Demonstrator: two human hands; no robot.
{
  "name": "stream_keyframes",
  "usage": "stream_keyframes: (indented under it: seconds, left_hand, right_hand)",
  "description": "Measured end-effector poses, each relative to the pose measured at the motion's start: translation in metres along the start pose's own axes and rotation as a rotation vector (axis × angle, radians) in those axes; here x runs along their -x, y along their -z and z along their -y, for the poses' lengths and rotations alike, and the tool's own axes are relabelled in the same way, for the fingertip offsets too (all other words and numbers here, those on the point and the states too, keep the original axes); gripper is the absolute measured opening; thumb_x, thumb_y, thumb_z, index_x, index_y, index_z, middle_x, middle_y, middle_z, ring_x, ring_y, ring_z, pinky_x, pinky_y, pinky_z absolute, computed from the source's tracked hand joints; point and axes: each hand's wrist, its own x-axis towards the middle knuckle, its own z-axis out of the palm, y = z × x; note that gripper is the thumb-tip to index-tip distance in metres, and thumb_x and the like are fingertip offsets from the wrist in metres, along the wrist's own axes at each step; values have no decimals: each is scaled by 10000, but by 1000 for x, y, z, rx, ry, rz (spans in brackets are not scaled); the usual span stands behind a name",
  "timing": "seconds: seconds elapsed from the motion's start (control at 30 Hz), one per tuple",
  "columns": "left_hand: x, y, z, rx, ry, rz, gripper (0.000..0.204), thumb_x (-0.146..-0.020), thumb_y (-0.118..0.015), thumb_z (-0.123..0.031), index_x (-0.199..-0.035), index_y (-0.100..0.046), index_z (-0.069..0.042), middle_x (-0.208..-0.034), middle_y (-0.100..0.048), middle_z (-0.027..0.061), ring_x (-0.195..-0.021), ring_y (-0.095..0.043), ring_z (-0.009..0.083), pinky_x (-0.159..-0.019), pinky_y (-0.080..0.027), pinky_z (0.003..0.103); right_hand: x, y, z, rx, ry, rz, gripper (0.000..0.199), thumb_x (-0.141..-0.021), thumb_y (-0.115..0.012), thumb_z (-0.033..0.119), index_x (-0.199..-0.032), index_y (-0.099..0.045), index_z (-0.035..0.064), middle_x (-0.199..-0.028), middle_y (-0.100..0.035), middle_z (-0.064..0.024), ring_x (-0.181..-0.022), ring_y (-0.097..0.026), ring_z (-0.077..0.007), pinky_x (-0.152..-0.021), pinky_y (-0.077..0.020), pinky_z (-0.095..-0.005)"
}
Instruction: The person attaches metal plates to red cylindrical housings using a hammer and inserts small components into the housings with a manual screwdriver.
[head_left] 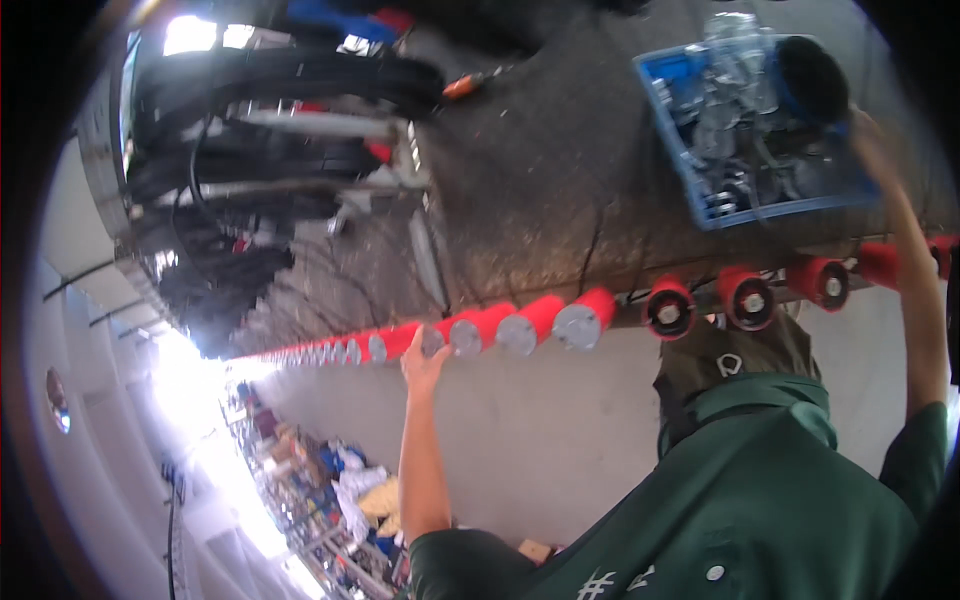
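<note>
A long row of red cylinders (490, 325) runs along the bench's near edge. My left hand (422, 368) is at one of them, thumb and fingers closed around the edge of the clear or grey round disc (433, 341) on its end. Several neighbours to the left and right carry similar discs. Farther right, red cylinders (748, 300) show dark open ends with a pale centre. My right hand (872, 150), blurred, is at the right side of a blue crate (690, 185). Beside its fingertips is a round black piece (810, 80); whether the hand grips it is unclear.
Clear plastic parts (735, 90) are heaped in the crate, on the dark bench (540, 150). An orange-handled tool (462, 87) lies at the back. Black bundled material (290, 85) fills the left side. Piled goods (345, 490) sit beyond the floor, lower left.
</note>
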Motion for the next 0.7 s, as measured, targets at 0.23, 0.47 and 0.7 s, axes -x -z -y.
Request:
stream_keyframes:
  seconds: [0.23, 0.47, 0.7]
  left_hand:
    - [-35, 12, -11, -133, -69, 20, 748, -822, -910, -190, -1485, -621, 4, -1297, -740, 178, -1188, -687, 311, -1082, -532, 433]
    - [41, -41, -389, 265, -466, -622, 341, -960, -752, -130, -1266, -700, 12, -1241, -709, 186, -1204, -662, 378, -1077, -506, 467]
    - [29, -142, -643, 508, -610, -133, 362, -926, -614, 72, -1286, -617, 35, -1217, -703, 263, -1198, -690, 441, -1073, -538, 491]
  right_hand:
    - [51, 63, 90, -285, -195, 71, 392, -978, -689, 349, -1263, -669, 81, -1255, -726, -239, -1187, -693, -467, -1012, -568, -571]
    - [71, 105, 111, -353, -116, 116, 362, -932, -736, 212, -1226, -574, 75, -1155, -707, -219, -1131, -691, -460, -959, -562, -555]
    - [62, 111, 105, -295, -13, 210, 311, -913, -661, 147, -1188, -618, 9, -1149, -729, -264, -1113, -722, -454, -944, -588, -551]
